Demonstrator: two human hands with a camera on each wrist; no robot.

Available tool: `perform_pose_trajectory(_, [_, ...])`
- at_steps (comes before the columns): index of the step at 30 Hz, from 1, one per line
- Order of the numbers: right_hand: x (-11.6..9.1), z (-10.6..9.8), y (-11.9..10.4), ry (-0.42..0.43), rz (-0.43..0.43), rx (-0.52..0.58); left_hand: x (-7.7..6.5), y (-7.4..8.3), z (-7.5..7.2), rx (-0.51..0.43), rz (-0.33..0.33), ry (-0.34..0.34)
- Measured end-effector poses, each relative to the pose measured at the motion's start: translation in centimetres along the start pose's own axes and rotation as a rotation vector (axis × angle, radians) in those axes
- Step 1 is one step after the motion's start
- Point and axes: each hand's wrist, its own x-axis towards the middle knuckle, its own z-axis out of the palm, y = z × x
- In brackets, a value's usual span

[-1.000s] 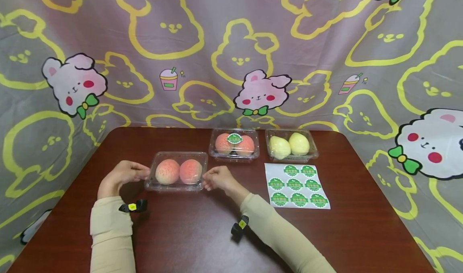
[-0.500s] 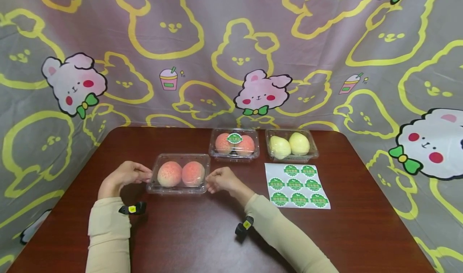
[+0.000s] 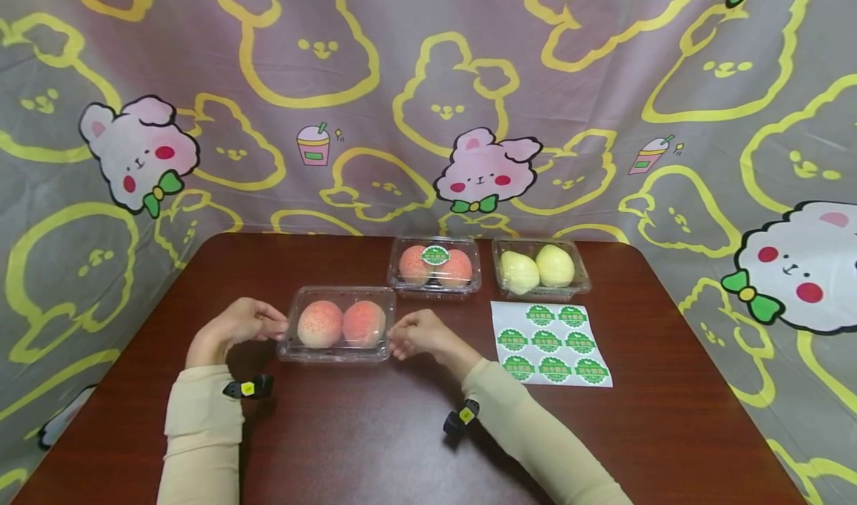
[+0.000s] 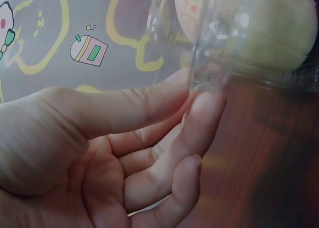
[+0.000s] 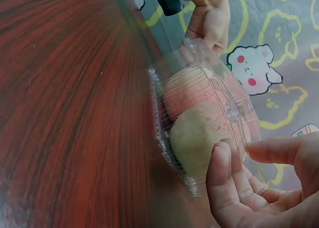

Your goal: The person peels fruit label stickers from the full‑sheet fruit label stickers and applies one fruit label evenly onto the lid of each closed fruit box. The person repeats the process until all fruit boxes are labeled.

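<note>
A clear plastic clamshell box [image 3: 338, 355] holds two pink-and-cream peaches [image 3: 320, 324] and has no sticker on its lid. My left hand [image 3: 237, 328] grips the box's left end; in the left wrist view its thumb and forefinger pinch the plastic rim [image 4: 209, 76]. At the opposite end, my right hand [image 3: 428, 338] pinches the rim, thumb on one side and fingers on the other, as the right wrist view shows. Seen from there, the box [image 5: 199, 108] has its lid down and its base close over the table.
Behind stands another peach box [image 3: 434, 291] with a round green sticker [image 3: 435, 256] on its lid. To its right is a box of two pale yellow fruits [image 3: 554, 265]. A white sheet of green round stickers [image 3: 552, 341] lies on the dark wooden table [image 3: 375, 445], right of my right hand.
Both hands have carried the peach box slightly to the right and a little toward me, keeping their hold on its ends. The other boxes and the sticker sheet have stayed put.
</note>
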Motion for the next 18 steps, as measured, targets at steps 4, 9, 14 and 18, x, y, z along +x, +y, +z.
perform_pose_trajectory(4, [-0.2, -0.4, 0.0, 0.003, 0.002, -0.008, -0.1, 0.2, 0.2, 0.010, 0.009, -0.007])
perform_pose_trajectory(9, [-0.3, -1.0, 0.0, -0.011, 0.009, 0.006, -0.1, 0.5, 0.5, 0.010, 0.024, -0.018])
perform_pose_trajectory(14, [-0.6, -1.4, 0.1, -0.022, 0.010, 0.009, 0.0, 0.7, 0.8, -0.008, 0.044, -0.043])
perform_pose_trajectory(18, [-0.9, -1.7, 0.2, -0.028, 0.012, 0.002, 0.2, 0.8, 1.1, -0.015, 0.061, -0.063])
